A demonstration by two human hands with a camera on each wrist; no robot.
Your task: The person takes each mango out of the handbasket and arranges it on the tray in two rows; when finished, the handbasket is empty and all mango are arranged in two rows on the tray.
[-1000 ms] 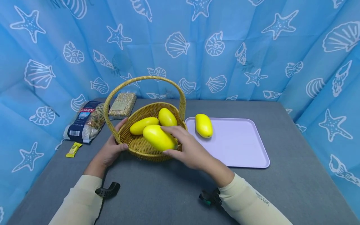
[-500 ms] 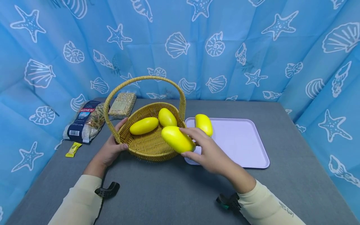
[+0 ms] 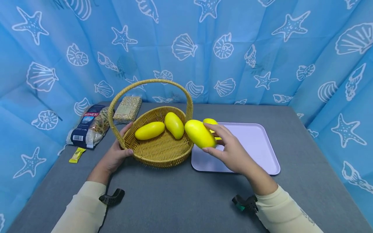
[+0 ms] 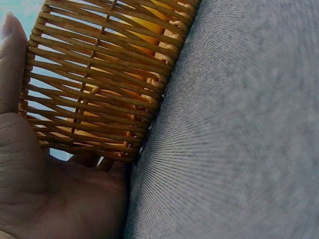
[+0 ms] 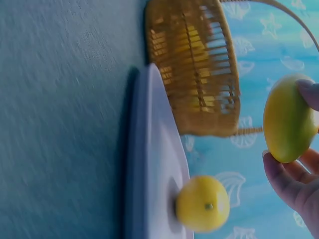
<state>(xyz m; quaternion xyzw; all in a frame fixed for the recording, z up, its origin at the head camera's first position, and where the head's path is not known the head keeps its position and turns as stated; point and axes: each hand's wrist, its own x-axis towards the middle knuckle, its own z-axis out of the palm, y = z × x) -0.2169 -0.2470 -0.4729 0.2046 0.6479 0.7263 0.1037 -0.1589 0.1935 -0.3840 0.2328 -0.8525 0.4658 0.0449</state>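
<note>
My right hand [image 3: 233, 150] pinches a yellow mango [image 3: 199, 133] between thumb and fingers, raised beside the basket's right rim and over the tray's left part. In the right wrist view this held mango [image 5: 286, 119] is apart from the tray. My left hand [image 3: 116, 155] holds the left side of a wicker basket [image 3: 163, 163], its thumb at the rim and its other fingers mostly hidden. Two mangoes lie inside: one long mango [image 3: 150, 130] at left, another mango [image 3: 174, 125] at right. A further mango [image 5: 203, 204] rests on the lilac tray [image 3: 247, 152], partly hidden in the head view.
A pasta bag [image 3: 87, 126], a bag of pale grains or beans [image 3: 127, 109] and a small yellow packet [image 3: 77, 155] lie left of the basket. Its tall arched handle [image 3: 151, 81] stands upright. A blue patterned curtain [image 3: 204, 68] closes off the grey table's back and sides.
My right hand has carried the mango from above the basket rightward to the tray's left part. The basket's right-hand mango is now turned more upright. My left hand stays put.
</note>
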